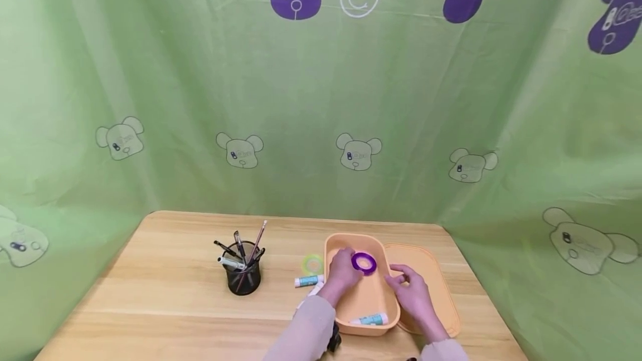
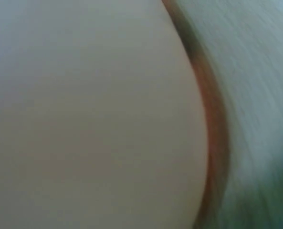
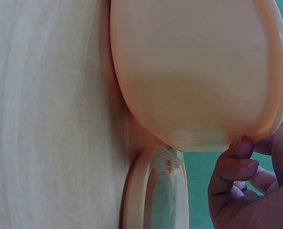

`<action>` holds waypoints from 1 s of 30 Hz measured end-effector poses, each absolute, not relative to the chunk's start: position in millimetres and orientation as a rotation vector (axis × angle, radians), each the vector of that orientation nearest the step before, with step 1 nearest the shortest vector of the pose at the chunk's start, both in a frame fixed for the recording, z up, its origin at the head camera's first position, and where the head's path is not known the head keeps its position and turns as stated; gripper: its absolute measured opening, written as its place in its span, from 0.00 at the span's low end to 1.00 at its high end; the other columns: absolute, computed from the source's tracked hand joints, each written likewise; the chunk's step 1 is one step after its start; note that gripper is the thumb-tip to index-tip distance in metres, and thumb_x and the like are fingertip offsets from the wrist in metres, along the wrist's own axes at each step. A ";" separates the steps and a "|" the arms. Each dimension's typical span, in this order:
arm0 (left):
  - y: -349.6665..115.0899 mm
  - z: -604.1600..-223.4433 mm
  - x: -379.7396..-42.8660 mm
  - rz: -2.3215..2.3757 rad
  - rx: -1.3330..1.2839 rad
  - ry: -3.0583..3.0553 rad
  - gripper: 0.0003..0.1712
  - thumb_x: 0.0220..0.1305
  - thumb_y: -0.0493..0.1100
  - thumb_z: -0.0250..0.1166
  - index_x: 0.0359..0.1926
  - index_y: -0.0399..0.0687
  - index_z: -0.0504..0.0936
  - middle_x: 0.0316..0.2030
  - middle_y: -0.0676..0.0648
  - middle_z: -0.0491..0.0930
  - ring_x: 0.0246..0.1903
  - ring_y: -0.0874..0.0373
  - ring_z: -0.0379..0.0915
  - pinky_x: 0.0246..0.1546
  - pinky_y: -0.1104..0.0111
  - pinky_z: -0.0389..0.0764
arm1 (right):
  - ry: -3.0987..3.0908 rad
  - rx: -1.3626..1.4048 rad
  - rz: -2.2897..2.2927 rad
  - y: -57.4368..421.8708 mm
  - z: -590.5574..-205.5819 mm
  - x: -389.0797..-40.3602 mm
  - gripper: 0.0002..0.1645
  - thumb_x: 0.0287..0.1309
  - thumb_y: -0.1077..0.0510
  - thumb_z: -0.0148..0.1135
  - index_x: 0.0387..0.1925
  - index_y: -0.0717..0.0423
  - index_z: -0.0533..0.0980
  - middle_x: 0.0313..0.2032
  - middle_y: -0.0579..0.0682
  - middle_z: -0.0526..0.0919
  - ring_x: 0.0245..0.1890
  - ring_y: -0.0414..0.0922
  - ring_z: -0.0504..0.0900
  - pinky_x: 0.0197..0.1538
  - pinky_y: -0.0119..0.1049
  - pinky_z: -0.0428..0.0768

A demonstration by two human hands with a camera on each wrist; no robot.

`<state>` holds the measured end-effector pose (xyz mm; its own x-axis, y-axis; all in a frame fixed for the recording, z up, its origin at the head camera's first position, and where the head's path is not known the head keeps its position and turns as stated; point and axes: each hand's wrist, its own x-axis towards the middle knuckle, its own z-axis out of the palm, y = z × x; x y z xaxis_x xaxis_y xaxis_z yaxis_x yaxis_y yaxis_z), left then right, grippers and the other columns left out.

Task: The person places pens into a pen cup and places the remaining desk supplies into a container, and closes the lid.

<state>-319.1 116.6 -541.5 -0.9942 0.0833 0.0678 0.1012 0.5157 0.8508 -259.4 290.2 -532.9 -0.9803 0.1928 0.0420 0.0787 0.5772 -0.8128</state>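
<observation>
An orange plastic box (image 1: 368,294) stands without its lid on the table. My left hand (image 1: 345,272) reaches over its left wall, with fingers and thumb at the left edge of a purple tape roll (image 1: 372,271), gripping it inside the box. A glue stick (image 1: 373,320) lies at the box's near end. At the right wall, my right hand (image 1: 412,293) holds the box's rim between thumb and fingers; its fingertips (image 3: 244,148) show at the rim in the right wrist view. The left wrist view is filled by the blurred box wall (image 2: 98,114), hiding the left hand.
The orange lid (image 1: 436,280) lies flat just right of the box. Left of the box are a yellow-green tape roll (image 1: 307,263) and another glue stick (image 1: 307,281). Farther left stands a black mesh pen cup (image 1: 243,280) with several pens. A green curtain (image 1: 301,82) hangs behind the table.
</observation>
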 end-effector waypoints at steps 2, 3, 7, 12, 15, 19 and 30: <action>115.3 -540.8 -319.8 -1.538 -0.156 -2.720 0.35 0.49 0.27 0.77 0.61 0.32 0.79 0.52 0.33 0.83 0.53 0.39 0.81 0.59 0.52 0.84 | -2.680 -0.233 1.367 288.8 -533.1 -260.3 0.26 0.68 0.56 0.67 0.62 0.63 0.77 0.35 0.53 0.82 0.36 0.43 0.77 0.34 0.28 0.78; 115.2 -541.3 -320.3 -1.543 -0.151 -2.722 0.35 0.49 0.27 0.77 0.61 0.33 0.78 0.52 0.33 0.83 0.53 0.39 0.81 0.59 0.51 0.84 | -2.681 -0.235 1.364 288.3 -533.1 -260.6 0.26 0.68 0.55 0.68 0.62 0.63 0.77 0.35 0.52 0.82 0.36 0.43 0.78 0.35 0.28 0.78; 115.0 -540.3 -321.1 -1.543 -0.132 -2.724 0.35 0.49 0.27 0.76 0.61 0.33 0.78 0.52 0.35 0.82 0.52 0.39 0.81 0.58 0.50 0.84 | -2.685 -0.232 1.357 287.8 -533.3 -261.9 0.26 0.68 0.54 0.68 0.62 0.62 0.78 0.35 0.51 0.82 0.37 0.43 0.77 0.36 0.28 0.78; 115.7 -541.1 -320.2 -1.542 -0.115 -2.731 0.33 0.49 0.29 0.77 0.59 0.33 0.79 0.48 0.38 0.81 0.49 0.42 0.81 0.57 0.51 0.84 | -2.696 -0.238 1.345 287.6 -532.6 -261.2 0.26 0.68 0.55 0.68 0.62 0.62 0.78 0.35 0.52 0.82 0.36 0.43 0.77 0.36 0.28 0.78; 116.6 -540.9 -319.7 -1.543 -0.118 -2.719 0.33 0.49 0.29 0.77 0.59 0.32 0.79 0.48 0.39 0.80 0.49 0.43 0.81 0.58 0.51 0.84 | -2.700 -0.241 1.325 287.5 -531.4 -260.3 0.25 0.67 0.56 0.68 0.62 0.63 0.78 0.35 0.53 0.82 0.36 0.43 0.78 0.36 0.28 0.77; 118.8 -539.2 -320.0 -1.591 -0.096 -2.648 0.33 0.53 0.31 0.76 0.61 0.33 0.78 0.52 0.39 0.79 0.53 0.41 0.80 0.60 0.51 0.83 | -2.695 -0.233 1.319 287.9 -530.2 -259.2 0.25 0.67 0.56 0.68 0.61 0.63 0.78 0.35 0.54 0.83 0.36 0.43 0.78 0.36 0.28 0.77; 112.9 -509.8 -317.9 -1.765 -0.263 -2.466 0.32 0.56 0.31 0.75 0.63 0.41 0.79 0.57 0.39 0.78 0.44 0.50 0.83 0.37 0.72 0.86 | -2.682 -0.230 1.339 287.2 -531.0 -259.0 0.25 0.67 0.56 0.68 0.61 0.64 0.78 0.34 0.53 0.83 0.35 0.43 0.78 0.35 0.28 0.77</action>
<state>-317.9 112.9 -509.8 -0.9803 0.0833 0.1789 0.1963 0.3143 0.9288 -259.0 287.2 -531.0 -0.9793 0.1956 0.0522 0.0758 0.5933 -0.8014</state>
